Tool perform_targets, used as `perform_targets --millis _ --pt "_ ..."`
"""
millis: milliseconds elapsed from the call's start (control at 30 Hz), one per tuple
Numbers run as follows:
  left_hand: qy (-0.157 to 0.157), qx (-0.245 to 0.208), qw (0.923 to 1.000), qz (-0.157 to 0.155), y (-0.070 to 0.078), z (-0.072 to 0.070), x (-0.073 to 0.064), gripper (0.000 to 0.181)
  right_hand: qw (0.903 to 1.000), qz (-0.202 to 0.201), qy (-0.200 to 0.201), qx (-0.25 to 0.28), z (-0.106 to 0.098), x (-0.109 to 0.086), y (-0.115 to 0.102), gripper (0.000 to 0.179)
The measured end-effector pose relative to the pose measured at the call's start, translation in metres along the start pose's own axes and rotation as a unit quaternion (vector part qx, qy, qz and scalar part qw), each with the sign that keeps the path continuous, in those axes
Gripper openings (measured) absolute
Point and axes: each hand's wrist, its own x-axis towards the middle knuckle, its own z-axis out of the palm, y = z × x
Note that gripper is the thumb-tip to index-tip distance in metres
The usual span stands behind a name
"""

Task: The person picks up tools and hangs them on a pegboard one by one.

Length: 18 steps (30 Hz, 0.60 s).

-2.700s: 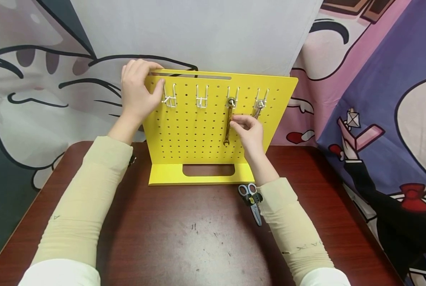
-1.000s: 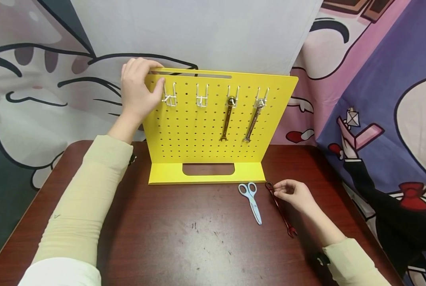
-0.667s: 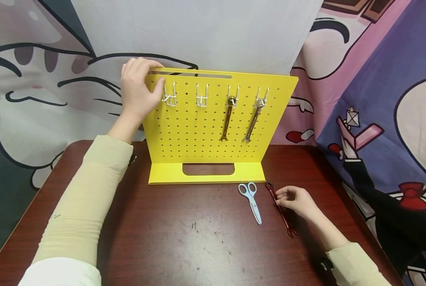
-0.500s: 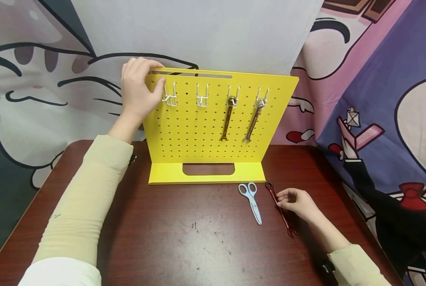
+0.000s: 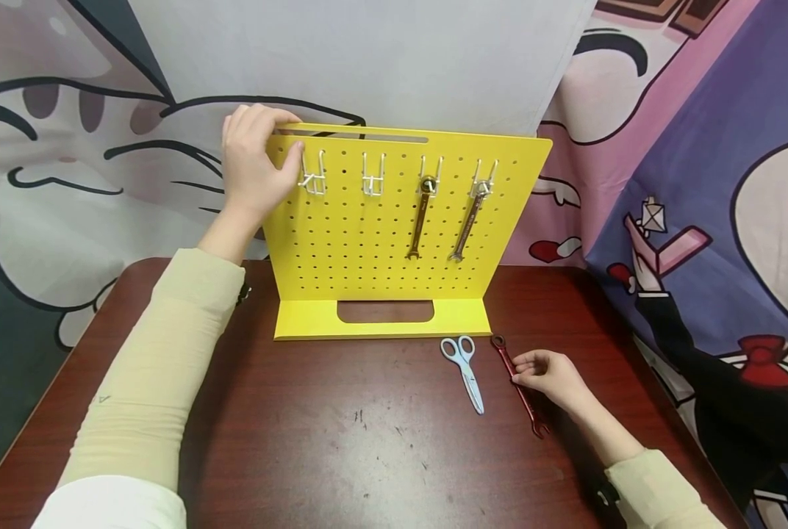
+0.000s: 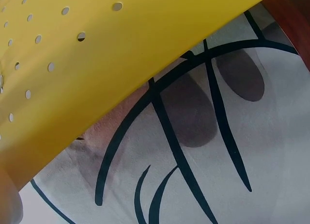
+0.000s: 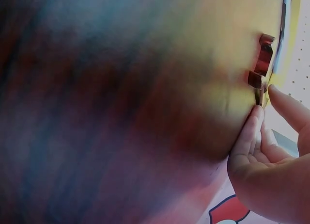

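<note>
A yellow pegboard point(image 5: 367, 242) stands upright at the back of the table. My left hand point(image 5: 276, 139) grips its top left corner, fingers over the rim and thumb on the front. Two metal wrenches point(image 5: 418, 220) point(image 5: 465, 224) hang from the two right hooks. The two left hooks point(image 5: 313, 176) are bare. A red wrench point(image 5: 529, 408) lies flat on the table right of the board's foot. My right hand point(image 5: 518, 369) pinches its shaft near the ring end. In the right wrist view my fingertips point(image 7: 254, 118) close beside the red wrench point(image 7: 261, 64).
Pale blue scissors point(image 5: 463, 364) lie just left of the red wrench. The dark wooden table point(image 5: 341, 433) ends close to my right forearm. Cartoon-print cloth point(image 5: 698, 184) hangs behind and to the right. The left wrist view shows the pegboard's back point(image 6: 121, 49) and that cloth.
My right hand left the hanging wrenches, came down to the table and settled on the red wrench, sliding slightly along it. The left hand kept its hold on the board.
</note>
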Motion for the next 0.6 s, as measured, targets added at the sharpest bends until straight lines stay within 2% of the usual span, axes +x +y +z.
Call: perform_targets --millis 267,600 --pt "-0.001 0.004 1.0000 0.000 0.0002 -0.0009 -0.0001 0.027 0.9985 -0.021 0.016 -0.048 0.0036 0.0029 -0.0011 0.035" --pt "-0.001 0.006 1.0000 0.002 0.0002 -0.0001 -0.0001 0.026 0.9974 -0.015 0.030 -0.063 0.0044 0.0029 0.0014 0.032"
